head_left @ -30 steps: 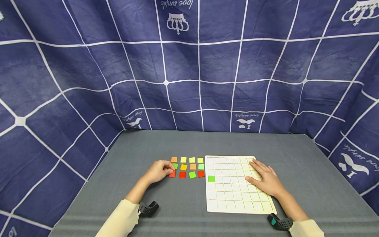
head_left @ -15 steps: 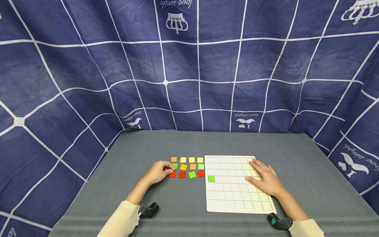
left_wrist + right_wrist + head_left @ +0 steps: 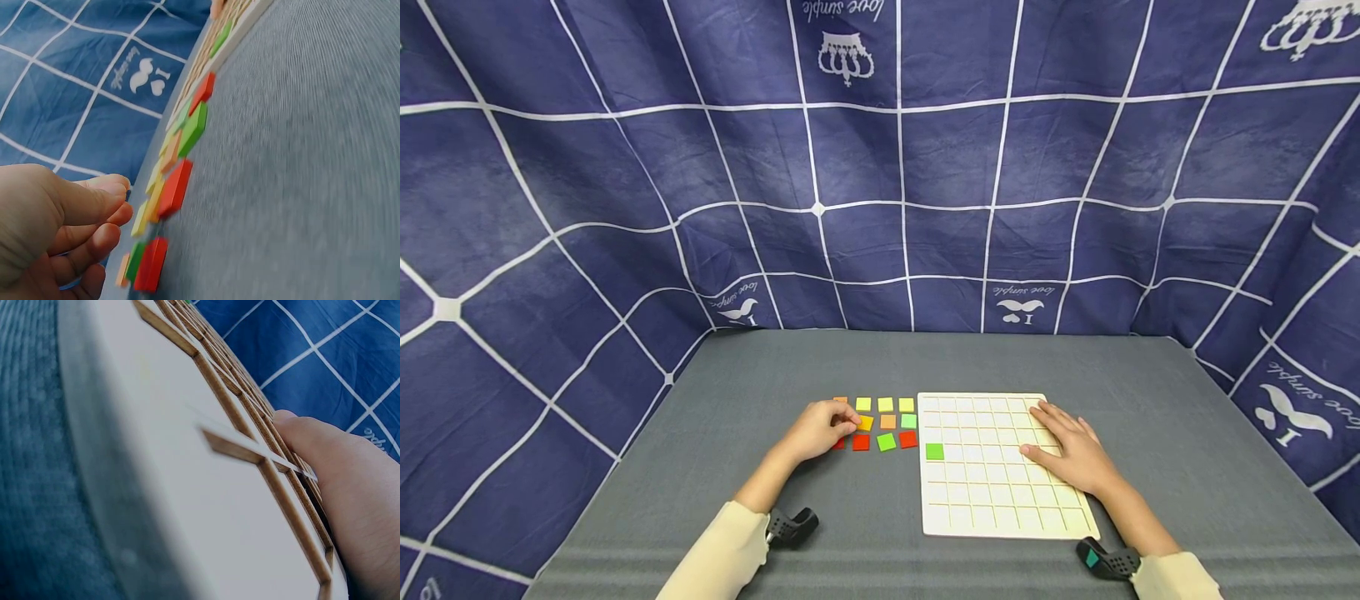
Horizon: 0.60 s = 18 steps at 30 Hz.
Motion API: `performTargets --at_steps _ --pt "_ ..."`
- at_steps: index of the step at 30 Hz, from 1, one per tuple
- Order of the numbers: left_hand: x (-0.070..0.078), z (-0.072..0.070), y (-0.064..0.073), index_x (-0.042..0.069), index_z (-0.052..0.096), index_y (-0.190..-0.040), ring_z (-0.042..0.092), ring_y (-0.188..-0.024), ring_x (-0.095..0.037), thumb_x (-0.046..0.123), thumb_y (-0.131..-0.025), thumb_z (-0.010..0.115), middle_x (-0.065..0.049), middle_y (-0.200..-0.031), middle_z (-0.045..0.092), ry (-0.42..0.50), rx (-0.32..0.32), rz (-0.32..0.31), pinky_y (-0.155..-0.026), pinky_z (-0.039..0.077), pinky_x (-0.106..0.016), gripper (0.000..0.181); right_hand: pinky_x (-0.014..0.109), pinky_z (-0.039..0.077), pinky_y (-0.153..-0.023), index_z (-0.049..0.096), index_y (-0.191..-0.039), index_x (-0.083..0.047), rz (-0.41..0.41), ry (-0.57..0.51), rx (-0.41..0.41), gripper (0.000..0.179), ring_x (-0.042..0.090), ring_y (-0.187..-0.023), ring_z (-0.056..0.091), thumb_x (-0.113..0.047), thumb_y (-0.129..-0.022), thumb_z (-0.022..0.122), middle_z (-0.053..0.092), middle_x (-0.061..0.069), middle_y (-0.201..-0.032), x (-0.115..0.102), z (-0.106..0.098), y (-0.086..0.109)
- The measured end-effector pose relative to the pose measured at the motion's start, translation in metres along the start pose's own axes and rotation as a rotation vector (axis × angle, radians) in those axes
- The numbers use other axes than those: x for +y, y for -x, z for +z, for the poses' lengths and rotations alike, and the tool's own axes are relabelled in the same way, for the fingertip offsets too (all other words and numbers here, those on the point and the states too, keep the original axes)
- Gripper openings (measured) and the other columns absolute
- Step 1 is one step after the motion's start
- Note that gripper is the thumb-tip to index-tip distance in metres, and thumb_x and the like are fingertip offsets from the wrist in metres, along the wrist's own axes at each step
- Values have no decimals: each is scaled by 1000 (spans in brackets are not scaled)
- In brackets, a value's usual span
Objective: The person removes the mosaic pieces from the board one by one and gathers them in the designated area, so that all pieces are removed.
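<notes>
My left hand [image 3: 820,429] is over the left end of several small square tiles, its fingertips right at the amber tile [image 3: 867,423]. In the left wrist view thumb and fingers [image 3: 103,200] are curled together with no tile showing between them. Below the hand lie a red tile [image 3: 151,265] and a green tile [image 3: 135,261], partly hidden from the head view. My right hand [image 3: 1070,454] rests spread on the right side of a pale gridded board [image 3: 985,492]. One green tile [image 3: 935,452] sits in a left-column cell of this board.
The other tiles lie in rough rows left of the board, including a red one [image 3: 908,439], a lime green one [image 3: 887,442] and a pale yellow one [image 3: 885,404]. A blue gridded cloth [image 3: 955,167] hangs behind the grey tabletop [image 3: 790,358].
My left hand has moved slightly right and up, from the leftmost red and green tiles toward the amber one. My right hand stays on the board.
</notes>
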<state>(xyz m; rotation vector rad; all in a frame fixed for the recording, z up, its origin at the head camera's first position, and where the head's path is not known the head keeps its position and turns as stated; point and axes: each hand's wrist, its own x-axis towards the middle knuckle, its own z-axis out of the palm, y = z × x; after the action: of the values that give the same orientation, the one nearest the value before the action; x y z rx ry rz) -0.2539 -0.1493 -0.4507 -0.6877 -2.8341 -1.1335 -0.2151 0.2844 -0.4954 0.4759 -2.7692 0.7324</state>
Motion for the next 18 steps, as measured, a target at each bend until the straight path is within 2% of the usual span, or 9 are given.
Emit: performTargets --at_steps 1,4,6,8,11,18 --pt "2 2 -1 5 71 -89 53 -71 -9 6 -87 72 5 -81 64 1 -2 10 -67 45 -28 3 67 16 -104 47 -142 -2 -1 0 2 73 46 -134 34 -43 -86 70 40 22 -147 0 0 0" --pt "7 7 -5 6 73 -89 55 -71 -7 5 -86 72 6 -81 66 1 -1 50 -81 47 -33 3 67 16 -104 48 -142 -2 -3 2 6 72 46 -134 34 -43 -86 69 40 22 -147 -1 -1 0" --pt "10 11 -7 7 73 -89 55 -72 -6 5 -87 71 6 -82 67 4 -5 72 -83 47 -36 3 67 15 -104 48 -142 -3 0 4 5 72 45 -134 35 -43 -87 69 40 22 -147 -1 -2 0" --pt "12 14 -9 6 73 -90 55 -70 -5 5 -88 70 6 -82 67 18 -16 87 -81 47 -33 3 67 15 -104 48 -142 -3 2 4 3 72 45 -134 35 -43 -86 69 40 22 -148 -1 -2 0" --pt "17 18 -10 5 72 -90 51 -68 -6 5 -88 70 6 -80 64 40 -41 92 -66 45 -27 3 67 15 -104 48 -142 -3 5 5 1 72 45 -134 35 -44 -86 69 40 22 -147 -1 -2 0" --pt "26 29 -13 6 71 -87 50 -68 -7 -1 -86 69 5 -78 62 51 -58 126 -63 43 -24 7 67 16 -104 48 -142 -2 3 5 5 72 46 -134 35 -44 -86 69 40 22 -147 -2 -2 1"
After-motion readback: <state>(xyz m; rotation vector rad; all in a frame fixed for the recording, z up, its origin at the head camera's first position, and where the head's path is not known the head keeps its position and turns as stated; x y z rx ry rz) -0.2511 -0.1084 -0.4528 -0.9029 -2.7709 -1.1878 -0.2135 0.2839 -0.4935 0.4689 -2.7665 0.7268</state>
